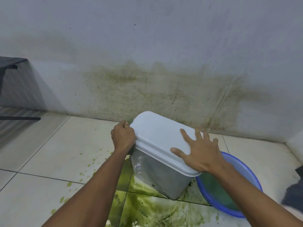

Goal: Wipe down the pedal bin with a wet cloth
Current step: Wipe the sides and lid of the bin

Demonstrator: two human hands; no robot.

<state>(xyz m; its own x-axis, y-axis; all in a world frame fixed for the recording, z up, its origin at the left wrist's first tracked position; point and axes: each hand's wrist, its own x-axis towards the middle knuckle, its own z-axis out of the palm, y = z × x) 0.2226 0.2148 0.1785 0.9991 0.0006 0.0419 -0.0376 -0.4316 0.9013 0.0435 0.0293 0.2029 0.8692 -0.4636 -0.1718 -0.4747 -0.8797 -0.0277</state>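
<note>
Pedal bin [157, 179] stands on the tiled floor [49, 153] close to the stained wall [147, 46], leaning a little, its white lid [155, 136] closed. The left arm reaches in from the near left, and the left hand [123, 136] sits against the lid's left edge, knuckles up. Its fingers are curled round a green cloth [129, 120], which peeks out at the lid's far left corner and touches the rim. The right arm comes in from the near right. The right hand [198, 154] lies flat on the lid's near right part, its fingers [186, 136] spread wide and straight, thumb along the near edge, holding nothing.

Just right of the bin, touching or almost touching its base, is a blue basin [242, 169] of greenish water. A green puddle [147, 208] covers the floor at the bin's near side, with splashes to the left. The floor left of the bin is bare tile, and the wall leaves little room behind.
</note>
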